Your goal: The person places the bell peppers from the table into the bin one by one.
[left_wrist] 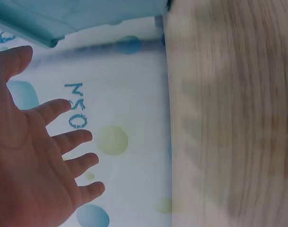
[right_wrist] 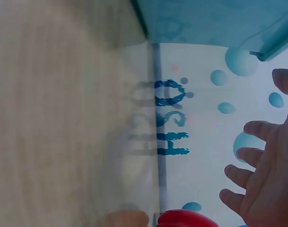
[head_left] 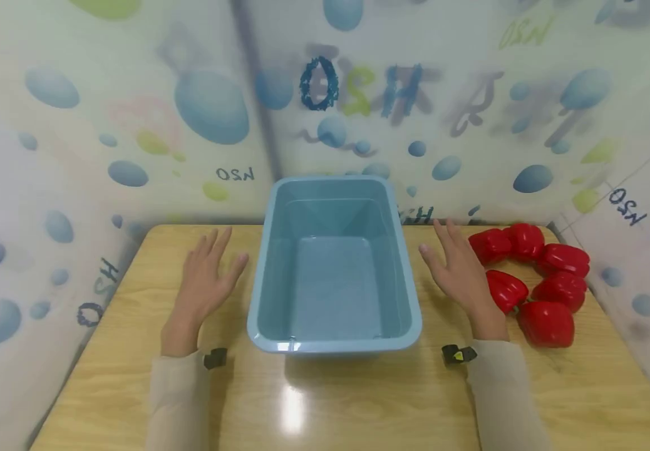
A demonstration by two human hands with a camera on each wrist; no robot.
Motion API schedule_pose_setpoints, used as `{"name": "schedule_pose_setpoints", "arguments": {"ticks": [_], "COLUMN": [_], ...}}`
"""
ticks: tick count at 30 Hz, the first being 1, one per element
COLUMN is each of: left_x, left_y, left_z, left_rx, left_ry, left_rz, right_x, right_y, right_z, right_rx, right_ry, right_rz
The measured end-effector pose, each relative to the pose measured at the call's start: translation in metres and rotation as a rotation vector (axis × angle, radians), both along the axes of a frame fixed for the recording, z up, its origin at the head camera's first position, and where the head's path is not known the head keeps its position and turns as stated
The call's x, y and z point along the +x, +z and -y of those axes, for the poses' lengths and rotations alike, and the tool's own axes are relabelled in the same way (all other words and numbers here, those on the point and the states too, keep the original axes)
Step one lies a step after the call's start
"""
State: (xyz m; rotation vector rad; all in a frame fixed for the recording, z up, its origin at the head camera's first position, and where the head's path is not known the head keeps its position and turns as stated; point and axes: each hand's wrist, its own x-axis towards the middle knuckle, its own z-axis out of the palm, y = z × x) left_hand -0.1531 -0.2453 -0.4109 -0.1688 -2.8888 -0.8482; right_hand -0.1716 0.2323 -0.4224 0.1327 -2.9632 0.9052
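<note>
A light blue plastic basin (head_left: 334, 345) stands in the middle of the wooden table, its inside bare. To its left my left hand (head_left: 203, 282) is held apart from it, fingers straight and spread, nothing in the palm. The left wrist view shows the same hand (left_wrist: 35, 151) beside the basin's wall (left_wrist: 87, 16). On the other side my right hand (head_left: 460, 272) is spread the same way, between the basin and several red bell peppers (head_left: 547, 324). In the right wrist view this hand (right_wrist: 271, 165) holds nothing, and part of a red pepper (right_wrist: 186, 220) shows at the bottom.
The pale wooden table (head_left: 359, 407) reaches back to a white wall covering (head_left: 314, 150) with blue and green spots and letters. This covering also rises along both sides. The peppers form a loose ring near the table's right edge.
</note>
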Motion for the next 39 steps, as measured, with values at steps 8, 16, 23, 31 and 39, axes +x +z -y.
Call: {"name": "schedule_pose_setpoints", "arguments": {"ticks": [8, 16, 23, 31, 39], "left_x": [-0.003, 0.002, 0.009, 0.011, 0.011], "left_y": [-0.003, 0.004, 0.015, 0.021, 0.028], "left_z": [-0.015, -0.026, -0.042, -0.058, -0.066], "left_rx": [0.124, 0.291, 0.462, 0.595, 0.669], "left_ry": [-0.055, -0.101, -0.203, -0.238, -0.22], "left_rz": [-0.105, -0.099, -0.072, -0.046, -0.008], "right_x": [0.007, 0.01, 0.01, 0.017, 0.021], "right_y": [-0.004, -0.003, -0.002, -0.003, -0.008], "right_z": [0.001, 0.007, 0.009, 0.013, 0.011], "right_rx": [-0.029, -0.066, -0.044, -0.045, -0.038], "right_ry": [0.026, 0.047, 0.047, 0.04, 0.043], "right_rz": [0.021, 0.039, 0.041, 0.096, 0.09]}}
